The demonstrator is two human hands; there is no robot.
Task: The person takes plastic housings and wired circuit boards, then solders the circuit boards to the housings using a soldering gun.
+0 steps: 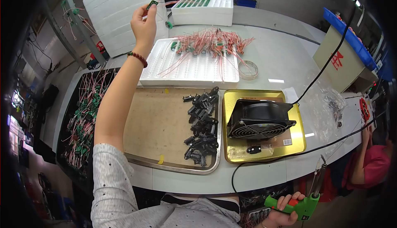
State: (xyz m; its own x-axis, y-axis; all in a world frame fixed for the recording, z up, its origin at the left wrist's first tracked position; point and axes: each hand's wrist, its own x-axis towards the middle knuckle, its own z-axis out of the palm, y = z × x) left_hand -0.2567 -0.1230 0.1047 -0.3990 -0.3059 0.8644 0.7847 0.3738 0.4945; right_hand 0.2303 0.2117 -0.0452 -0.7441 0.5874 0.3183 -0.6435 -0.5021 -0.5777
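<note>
Head view: the left hand is raised over the far side of the table, in front of a white foam block. Its grip is together, with thumb and fingers clamped on the small green circuit board. The right hand is at the lower right, off the near edge of the table. Its grip is wrapped around the handle of the green soldering gun, the metal tip pointing upward.

Right of the circuit board, a white foam box holds a row of green boards. Nearer, a white foam tray carries a heap of boards with red wires; a tape roll is just beside its right edge. Nearer still, black plastic parts are piled at the right side of a metal-rimmed tray. Adjacent right, a black fan stands on a gold tin lid. Far right, a co-worker's red sleeve is visible.
</note>
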